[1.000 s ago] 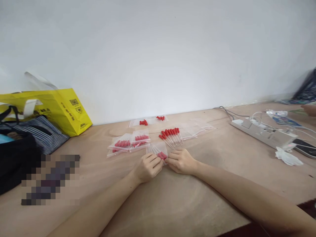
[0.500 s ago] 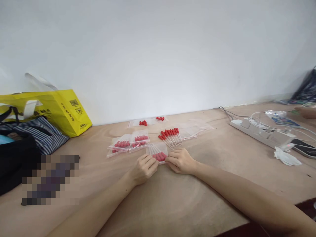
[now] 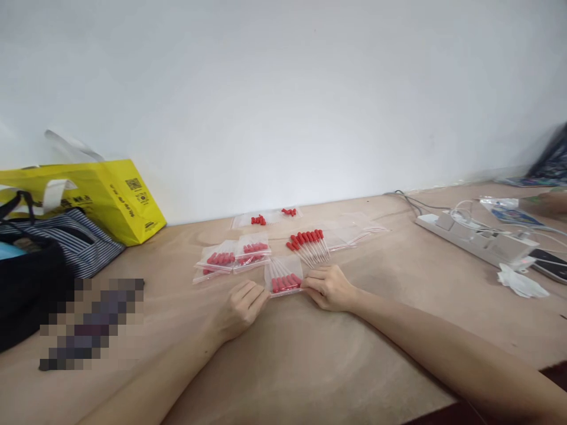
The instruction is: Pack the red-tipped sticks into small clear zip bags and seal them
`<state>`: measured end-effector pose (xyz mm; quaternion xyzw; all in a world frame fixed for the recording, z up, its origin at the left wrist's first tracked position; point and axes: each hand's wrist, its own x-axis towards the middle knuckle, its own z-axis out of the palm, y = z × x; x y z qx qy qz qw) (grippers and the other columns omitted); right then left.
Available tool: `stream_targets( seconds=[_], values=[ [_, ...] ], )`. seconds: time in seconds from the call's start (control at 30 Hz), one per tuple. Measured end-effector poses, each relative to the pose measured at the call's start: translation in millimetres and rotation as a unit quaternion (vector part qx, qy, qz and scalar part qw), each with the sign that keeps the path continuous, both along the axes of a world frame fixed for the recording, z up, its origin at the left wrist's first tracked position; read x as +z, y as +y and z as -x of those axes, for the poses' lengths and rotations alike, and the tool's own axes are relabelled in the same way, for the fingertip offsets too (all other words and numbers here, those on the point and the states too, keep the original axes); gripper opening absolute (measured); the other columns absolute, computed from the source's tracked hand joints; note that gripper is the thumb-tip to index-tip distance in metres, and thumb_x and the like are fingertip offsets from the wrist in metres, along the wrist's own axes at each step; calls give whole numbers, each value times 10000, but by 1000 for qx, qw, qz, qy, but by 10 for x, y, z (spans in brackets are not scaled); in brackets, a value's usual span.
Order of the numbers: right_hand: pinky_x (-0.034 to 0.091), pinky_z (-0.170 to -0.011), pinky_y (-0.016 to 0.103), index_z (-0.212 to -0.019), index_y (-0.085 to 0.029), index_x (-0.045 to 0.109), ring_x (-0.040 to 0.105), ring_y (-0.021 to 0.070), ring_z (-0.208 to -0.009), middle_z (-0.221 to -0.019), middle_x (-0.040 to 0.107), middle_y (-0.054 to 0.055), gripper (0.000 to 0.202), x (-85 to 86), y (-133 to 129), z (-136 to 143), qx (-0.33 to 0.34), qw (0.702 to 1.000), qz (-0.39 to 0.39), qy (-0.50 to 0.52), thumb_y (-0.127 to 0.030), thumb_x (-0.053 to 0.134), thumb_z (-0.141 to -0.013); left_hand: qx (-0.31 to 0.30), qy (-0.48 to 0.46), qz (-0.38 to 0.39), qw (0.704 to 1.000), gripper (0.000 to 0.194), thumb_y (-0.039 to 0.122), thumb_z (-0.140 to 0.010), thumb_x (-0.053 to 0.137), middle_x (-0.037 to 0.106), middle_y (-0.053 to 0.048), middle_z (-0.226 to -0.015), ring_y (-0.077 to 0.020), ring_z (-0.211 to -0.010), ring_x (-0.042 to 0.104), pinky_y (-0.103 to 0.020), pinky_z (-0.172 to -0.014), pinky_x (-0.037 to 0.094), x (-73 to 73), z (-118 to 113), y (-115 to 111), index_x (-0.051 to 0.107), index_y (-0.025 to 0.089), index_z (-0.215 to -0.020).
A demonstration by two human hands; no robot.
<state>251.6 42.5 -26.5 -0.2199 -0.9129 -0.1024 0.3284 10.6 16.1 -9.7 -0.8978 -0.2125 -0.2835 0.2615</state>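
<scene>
Clear bag [image 3: 286, 265]: it lies flat on the desk [image 3: 274, 366], with its edge strip toward the person.
Left hand [image 3: 243, 307]: its fingers are drawn close together and seem to pinch the near left corner of the strip.
Right hand [image 3: 328, 287]: its fingers are curled, the tips nearly together on the near right corner; how firmly they press, I cannot tell.
Red-ended sticks [image 3: 286, 282] in the bag: they lie side by side, stems pointing away. The red ends are probably soft like rubber, the stems thin, stiff and perhaps fragile.
Bag film: I judge it very light, limp and somewhat slippery.
Best hold: both corners of the strip, so the stems are not bent.
Loose sticks [image 3: 309, 245]: they are fanned just beyond the right hand, red ends away.
Filled bags [image 3: 221, 258]: they lie beyond the left hand, partly overlapping.
Flat bags [image 3: 349, 234]: they lie farther right, near the wall [image 3: 283, 118].
</scene>
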Motion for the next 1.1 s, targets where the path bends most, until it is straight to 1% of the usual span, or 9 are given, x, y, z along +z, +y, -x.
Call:
stream_targets(
  seconds=[0.27,0.33,0.4,0.5,0.53,0.6,0.73,0.93,1.1],
  values=[
    [277,-519,239,-670,-168,531,466,109,-557,-606,558,16,227,19,-17,-71,-18,999,37,0,-263,415,-839,29,-61,113,991,220,175,-889,388,555,-15,-620,-139,-565,531,-249,-532,433,19,-14,-49,510,165,-706],
    [280,-515,231,-680,-171,530,480,110,-574,-615,565,13,204,6,-15,-108,-14,997,70,7,-260,431,-835,63,-121,235,962,144,226,-895,381,542,3,-634,-123,-544,542,-221,-497,444,49,-53,-82,511,168,-872],
    [292,-516,221,-697,-173,529,495,109,-592,-638,575,13,184,-3,-13,-136,-9,994,110,24,-268,447,-832,104,-246,457,849,245,307,-888,388,514,25,-642,-118,-530,560,-214,-475,464,99,-132,-109,427,192,-1100],
    [323,-544,218,-716,-172,526,511,115,-625,-666,586,20,181,12,-31,-145,11,987,158,40,-271,438,-839,117,-435,683,575,457,383,-812,515,515,22,-725,-131,-580,609,-295,-596,522,184,-307,-144,330,249,-1207],
    [334,-559,221,-716,-173,525,514,117,-638,-672,588,23,184,26,-45,-141,28,984,170,36,-270,434,-842,103,-469,713,511,473,344,-776,579,538,3,-784,-140,-633,623,-319,-656,521,204,-367,-158,361,251,-1185],
    [356,-608,229,-701,-176,530,518,119,-662,-667,589,18,190,62,-78,-134,74,978,195,22,-286,454,-835,81,-496,739,448,393,223,-701,665,575,-31,-857,-155,-734,622,-322,-731,503,219,-468,-196,488,201,-1052],
    [373,-702,265,-662,-177,549,524,123,-677,-653,600,8,218,115,-64,-174,96,968,228,45,-372,562,-760,98,-474,737,472,299,123,-611,685,639,-32,-808,-148,-709,612,-267,-688,491,206,-496,-276,585,139,-893],
    [356,-743,317,-705,-181,610,506,182,-786,-765,623,50,162,115,378,-483,-285,938,162,112,-280,502,-774,126,-455,615,632,328,224,-604,685,657,14,-780,-151,-669,612,-239,-646,460,402,-171,28,622,182,-923],
    [336,-755,328,-993,-198,618,449,230,-953,-1049,560,95,323,147,758,-923,-488,858,163,-3,-126,507,-698,174,-473,623,598,243,163,-738,601,643,-39,-829,-166,-715,622,-273,-651,488,535,-47,751,566,146,-978]
  ],
)
